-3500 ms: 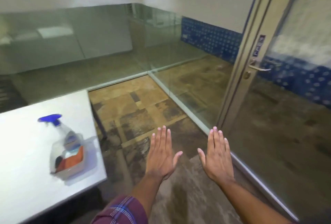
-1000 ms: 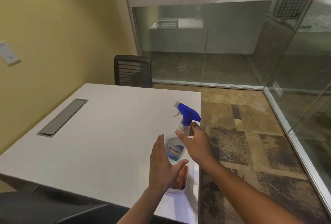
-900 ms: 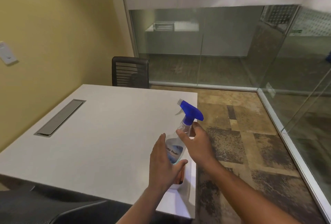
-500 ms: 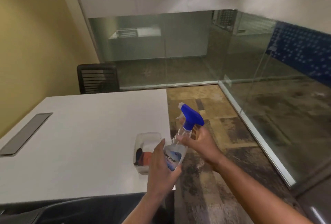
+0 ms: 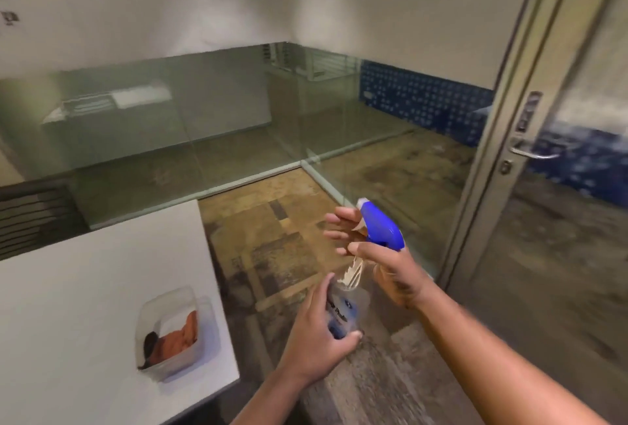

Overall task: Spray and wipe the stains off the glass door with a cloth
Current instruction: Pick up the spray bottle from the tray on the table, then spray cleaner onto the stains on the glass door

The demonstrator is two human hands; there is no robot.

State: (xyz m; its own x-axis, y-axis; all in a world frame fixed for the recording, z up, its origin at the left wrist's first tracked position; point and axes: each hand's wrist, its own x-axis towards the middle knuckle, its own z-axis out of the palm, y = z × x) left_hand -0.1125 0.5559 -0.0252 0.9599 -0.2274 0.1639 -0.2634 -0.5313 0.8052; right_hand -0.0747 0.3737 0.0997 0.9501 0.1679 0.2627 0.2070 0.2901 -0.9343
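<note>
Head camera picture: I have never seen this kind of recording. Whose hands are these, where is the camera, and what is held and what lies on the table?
There is no machine here. A person wears one wide-angle camera on the head, so you look forward and down at their own two bare hands.

Both hands hold a clear spray bottle with a blue trigger head, out over the floor. The left hand wraps the bottle's lower body. The right hand has its grip at the neck, just under the blue head.

At lower left is a white table. On it stands a clear plastic container with an orange cloth and something dark inside.

At right is the glass door with a metal handle. The picture is too blurred to make out stains.
</note>
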